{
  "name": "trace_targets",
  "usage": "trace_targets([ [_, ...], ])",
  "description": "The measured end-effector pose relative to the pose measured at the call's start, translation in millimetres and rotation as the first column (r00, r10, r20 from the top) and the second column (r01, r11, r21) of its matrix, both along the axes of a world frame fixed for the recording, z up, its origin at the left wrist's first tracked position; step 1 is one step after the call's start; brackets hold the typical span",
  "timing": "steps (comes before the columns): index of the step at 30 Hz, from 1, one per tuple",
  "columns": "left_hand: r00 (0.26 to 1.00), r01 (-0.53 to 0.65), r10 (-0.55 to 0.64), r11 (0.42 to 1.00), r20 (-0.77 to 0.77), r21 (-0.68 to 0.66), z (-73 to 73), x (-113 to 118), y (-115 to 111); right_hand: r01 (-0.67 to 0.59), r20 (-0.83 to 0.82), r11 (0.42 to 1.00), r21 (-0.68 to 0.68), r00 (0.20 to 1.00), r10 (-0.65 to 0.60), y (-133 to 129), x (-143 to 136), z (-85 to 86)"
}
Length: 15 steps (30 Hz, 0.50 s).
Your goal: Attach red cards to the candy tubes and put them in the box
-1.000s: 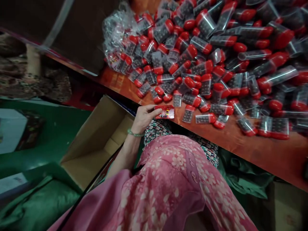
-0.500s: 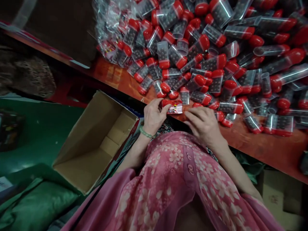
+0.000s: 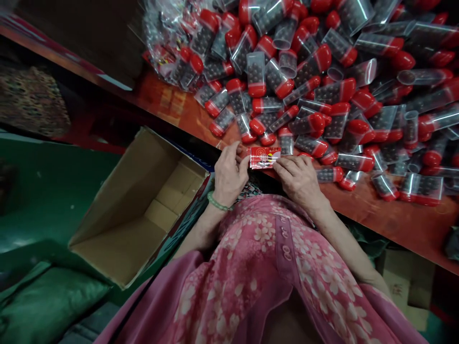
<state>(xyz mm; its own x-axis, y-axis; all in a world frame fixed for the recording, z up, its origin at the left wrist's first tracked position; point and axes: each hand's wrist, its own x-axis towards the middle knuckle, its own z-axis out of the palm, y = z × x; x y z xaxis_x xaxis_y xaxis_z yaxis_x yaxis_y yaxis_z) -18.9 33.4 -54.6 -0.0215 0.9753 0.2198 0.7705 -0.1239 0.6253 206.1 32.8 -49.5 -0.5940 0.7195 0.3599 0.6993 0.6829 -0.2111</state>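
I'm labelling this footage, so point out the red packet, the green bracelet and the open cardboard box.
Red packet (image 3: 264, 157), head view: middle of its printed face.
Green bracelet (image 3: 217, 204), head view: visible stretch of its band.
Open cardboard box (image 3: 116, 200), head view: bare inner wall.

One held packet (image 3: 264, 157), one bracelet (image 3: 217, 203), dozens of tubes (image 3: 256, 74)

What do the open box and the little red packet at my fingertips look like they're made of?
Open box: likely cardboard, matt, judging by its plain brown, folded inside. Red packet: probably thin plastic film, glossy, since bright glints run along its lower edge; coated paper is possible.
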Motion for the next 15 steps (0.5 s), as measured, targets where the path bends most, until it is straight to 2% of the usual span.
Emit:
trace_targets([
  [5, 0.997, -0.037, 0.042, 0.996, 0.069, -0.076, -10.1, 2.7, 8.9, 0.003, 0.014, 0.999, -0.034, 1.0, -0.003, -0.4, -0.3, 2.7],
  [8, 0.998, -0.039, 0.043, 0.996, 0.054, -0.08, -11.8, 6.3, 10.5, 0.013, 0.026, 0.999, -0.039, 1.0, -0.012, -1.9, -0.5, 3.5],
  [11, 0.998, -0.053, 0.053, 0.998, 0.031, -0.025, -7.6, 6.9, 7.2, 0.035, 0.04, 0.998, -0.061, 0.999, -0.032, -3.2, -1.1, 4.7],
  [15, 0.998, -0.048, 0.042, 0.988, 0.041, 0.148, 7.6, 5.1, -3.1, 0.019, 0.022, 0.997, -0.077, 1.0, -0.018, -4.3, 0.8, 5.8],
])
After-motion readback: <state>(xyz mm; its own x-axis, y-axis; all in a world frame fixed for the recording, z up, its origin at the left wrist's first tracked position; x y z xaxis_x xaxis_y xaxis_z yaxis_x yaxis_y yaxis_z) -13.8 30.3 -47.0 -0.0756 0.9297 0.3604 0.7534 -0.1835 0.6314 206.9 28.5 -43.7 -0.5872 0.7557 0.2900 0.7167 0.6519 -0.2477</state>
